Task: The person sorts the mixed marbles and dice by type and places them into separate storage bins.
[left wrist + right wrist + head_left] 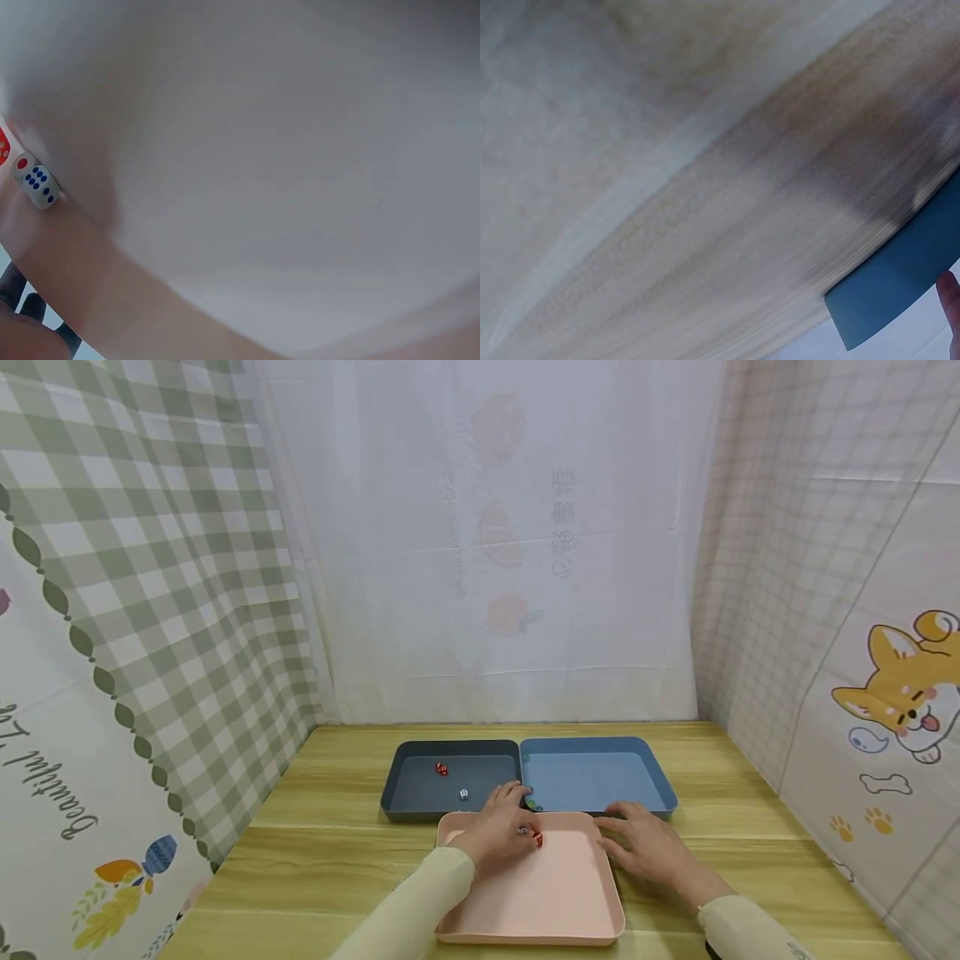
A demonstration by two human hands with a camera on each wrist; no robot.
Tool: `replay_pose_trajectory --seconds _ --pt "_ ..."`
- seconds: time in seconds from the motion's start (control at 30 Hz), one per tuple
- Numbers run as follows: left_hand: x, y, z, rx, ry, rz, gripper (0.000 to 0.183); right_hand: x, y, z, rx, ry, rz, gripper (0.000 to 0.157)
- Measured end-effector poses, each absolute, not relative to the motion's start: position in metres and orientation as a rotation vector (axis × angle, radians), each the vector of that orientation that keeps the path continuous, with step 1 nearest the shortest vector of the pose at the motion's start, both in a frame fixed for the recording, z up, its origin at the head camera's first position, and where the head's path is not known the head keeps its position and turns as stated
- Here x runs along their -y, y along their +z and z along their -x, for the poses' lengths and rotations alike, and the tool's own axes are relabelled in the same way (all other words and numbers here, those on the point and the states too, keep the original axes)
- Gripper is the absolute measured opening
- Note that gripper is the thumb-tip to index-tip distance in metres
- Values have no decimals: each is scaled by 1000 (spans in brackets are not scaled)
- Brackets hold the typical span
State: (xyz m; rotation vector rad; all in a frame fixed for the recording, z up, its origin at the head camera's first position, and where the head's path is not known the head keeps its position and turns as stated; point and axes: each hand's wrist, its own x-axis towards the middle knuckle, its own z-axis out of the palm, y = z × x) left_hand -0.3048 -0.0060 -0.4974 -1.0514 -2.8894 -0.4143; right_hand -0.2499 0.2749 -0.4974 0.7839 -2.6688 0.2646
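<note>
My left hand (498, 827) reaches over the far part of the pink tray (540, 902), fingers spread toward its back rim. Right by these fingers are a white die (523, 831) and a red die (537, 839). Closer up in the left wrist view, white dice (40, 186) with blue and red dots lie on the tray floor beside a red die (4, 146), cut by the frame edge. At the tray's right rim, my right hand (648, 847) rests with extended fingers; one fingertip (948, 289) overlaps the blue tray's wall (885, 277) in the right wrist view.
Behind the pink tray, a dark grey tray (420, 810) holds red dice (441, 769) and a white die (463, 794). Next to it stands the blue tray (600, 777), with green dice (533, 805) in its near left corner. Cloth curtains (487, 610) enclose the wooden table (300, 860).
</note>
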Motion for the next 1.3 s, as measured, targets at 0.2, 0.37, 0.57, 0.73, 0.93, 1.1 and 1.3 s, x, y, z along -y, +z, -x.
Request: replay_pose_trajectory --seconds 0.2,0.37,0.57,0.73,0.93,1.1,1.3 --pt "5 -496 310 2890 -466 1037 6 -275 -497 250 2671 258 -781 31" --pt "7 -488 315 2926 -543 985 7 -275 -497 250 2671 259 -779 31" --pt "12 -478 321 2884 -584 964 6 -275 -497 249 2658 273 -780 30" --pt "19 -467 326 2883 -568 907 2 -276 -498 249 2667 277 -772 31" --pt "34 -460 336 2881 -571 838 4 -275 -498 249 2663 278 -768 31" --pt "49 -457 343 2868 -610 796 4 -275 -499 250 2653 281 -775 30" --pt "65 -453 349 2853 -644 733 4 -274 -498 250 2665 290 -764 30"
